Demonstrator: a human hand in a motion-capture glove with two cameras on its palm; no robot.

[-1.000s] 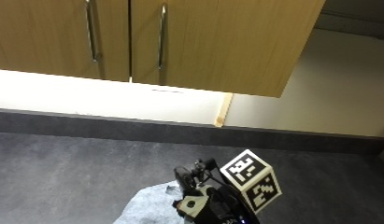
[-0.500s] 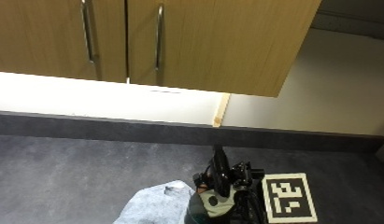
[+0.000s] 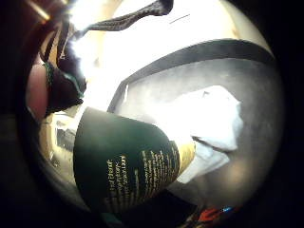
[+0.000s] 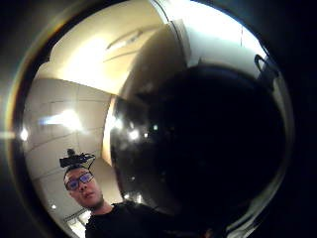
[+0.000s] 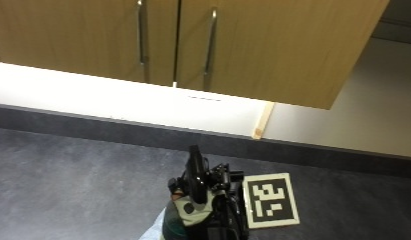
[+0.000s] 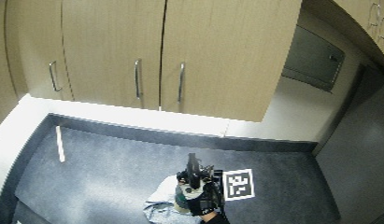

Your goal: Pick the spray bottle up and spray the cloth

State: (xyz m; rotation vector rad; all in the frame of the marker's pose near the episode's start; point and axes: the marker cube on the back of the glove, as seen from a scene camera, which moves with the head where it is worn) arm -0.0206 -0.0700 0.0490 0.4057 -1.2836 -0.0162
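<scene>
My gloved right hand (image 5: 221, 217) grips the spray bottle (image 5: 185, 210) and holds it upright over the dark countertop (image 5: 72, 170). Its black spray head (image 5: 195, 170) stands on top. In the wide outside view, the hand (image 6: 201, 204) and bottle (image 6: 190, 179) are at the right edge of the pale crumpled cloth (image 6: 159, 204), which lies on the counter. The little finger side palm view has the bottle's dark label (image 3: 128, 166) close up, with the cloth (image 3: 209, 118) on the counter beyond it. The dark bottle (image 4: 208, 144) fills most of the thumb side palm view.
Wooden wall cabinets (image 6: 160, 51) with metal handles hang above the counter. A lit white backsplash (image 6: 117, 119) and a dark upstand run along the back. A pale stick (image 6: 58, 143) lies on the counter at far left. A person shows behind the bottle.
The hand has turned from lying low by the cloth to holding the bottle upright with its spray head raised. The outside view itself has also shifted.
</scene>
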